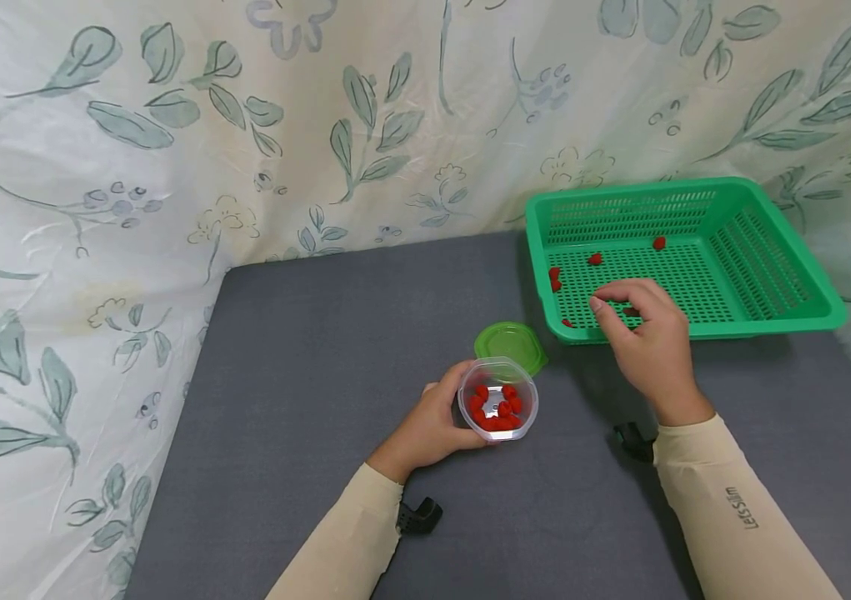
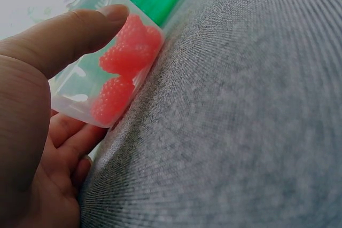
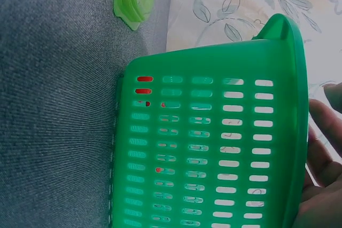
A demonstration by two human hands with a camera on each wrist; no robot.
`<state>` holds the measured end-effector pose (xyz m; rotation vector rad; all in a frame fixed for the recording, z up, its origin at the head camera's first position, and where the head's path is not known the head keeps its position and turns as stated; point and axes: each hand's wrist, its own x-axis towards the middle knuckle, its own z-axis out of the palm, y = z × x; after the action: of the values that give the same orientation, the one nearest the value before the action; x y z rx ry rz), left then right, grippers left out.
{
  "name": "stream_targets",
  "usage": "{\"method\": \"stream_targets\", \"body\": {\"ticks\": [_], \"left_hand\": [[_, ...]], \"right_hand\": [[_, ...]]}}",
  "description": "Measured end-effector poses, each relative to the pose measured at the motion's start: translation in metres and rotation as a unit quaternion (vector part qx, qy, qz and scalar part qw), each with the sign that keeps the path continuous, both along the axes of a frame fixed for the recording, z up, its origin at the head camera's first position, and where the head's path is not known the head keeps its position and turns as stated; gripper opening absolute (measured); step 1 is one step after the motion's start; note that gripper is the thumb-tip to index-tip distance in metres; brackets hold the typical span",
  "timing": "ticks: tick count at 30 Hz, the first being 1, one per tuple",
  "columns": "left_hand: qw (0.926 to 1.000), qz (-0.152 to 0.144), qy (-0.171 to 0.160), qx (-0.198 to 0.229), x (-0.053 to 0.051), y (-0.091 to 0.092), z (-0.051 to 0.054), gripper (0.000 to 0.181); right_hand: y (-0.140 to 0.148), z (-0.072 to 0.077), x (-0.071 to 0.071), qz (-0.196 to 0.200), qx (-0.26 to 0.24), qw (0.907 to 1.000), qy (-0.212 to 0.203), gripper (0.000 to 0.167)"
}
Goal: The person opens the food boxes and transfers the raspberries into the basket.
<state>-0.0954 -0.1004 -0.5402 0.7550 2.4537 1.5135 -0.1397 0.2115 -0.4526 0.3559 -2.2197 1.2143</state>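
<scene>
My left hand (image 1: pixel 436 422) grips a clear plastic cup (image 2: pixel 75 86), thumb on one side and fingers around the other. Several red raspberries (image 1: pixel 500 422) lie in the bottom of the cup. Just behind it is a green lid (image 1: pixel 506 342), partly covered by the cup in the head view. My right hand (image 1: pixel 650 346) hovers over the near side of a green basket (image 1: pixel 763 321), its thumb and index fingertips close together; I see nothing held between them. A dark red raspberry (image 1: pixel 631 312) shows below these fingers. A few more raspberries (image 1: pixel 595 259) are scattered on the basket floor.
The basket stands at the back right of the grey tabletop (image 1: pixel 320 375), its slotted side wall (image 3: pixel 214 132) close to my right wrist. A leaf-patterned curtain (image 1: pixel 365 125) hangs behind and to the left of the table.
</scene>
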Motion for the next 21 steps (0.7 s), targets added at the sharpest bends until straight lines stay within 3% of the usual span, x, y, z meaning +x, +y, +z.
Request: {"method": "stream_targets", "body": {"ticks": [9,21], "left_hand": [[1.0000,0.001,-0.002,0.003,0.001,0.000,0.001,0.098],[1.0000,0.002,-0.004,0.000,0.001,-0.001,0.001,0.098]], "right_hand": [[-0.003,0.000,0.002,0.018,-0.005,0.9997,0.013,0.012],[-0.021,-0.004,0.010,0.070,0.011,0.9972,0.025,0.019]]}}
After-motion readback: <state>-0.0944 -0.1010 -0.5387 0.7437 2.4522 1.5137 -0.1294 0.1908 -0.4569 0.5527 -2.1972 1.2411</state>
